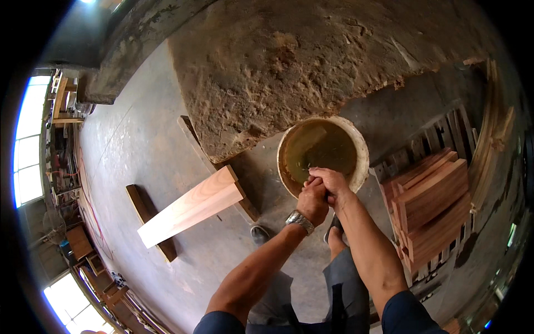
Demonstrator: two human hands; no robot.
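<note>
Over the near rim of a round, pale bucket point(361, 146), my two hands are pressed together. My left hand point(312, 201), with a metal watch point(300, 222) on its wrist, is closed against the other. Its fingers are partly covered by my right hand point(332, 182), whose fingers curl over them from the right. Whether anything lies between the palms is hidden. Murky, yellowish-brown water point(328, 150) stands in the bucket below my fingertips.
Beyond the bucket lies a rough, broken-edged slab point(267, 78). Pale boards point(192, 209) rest across two wooden bearers point(133, 197) on the left. Reddish planks point(436, 203) are stacked on slats at the right, beside long strips point(489, 139). My shoes stand just below the bucket.
</note>
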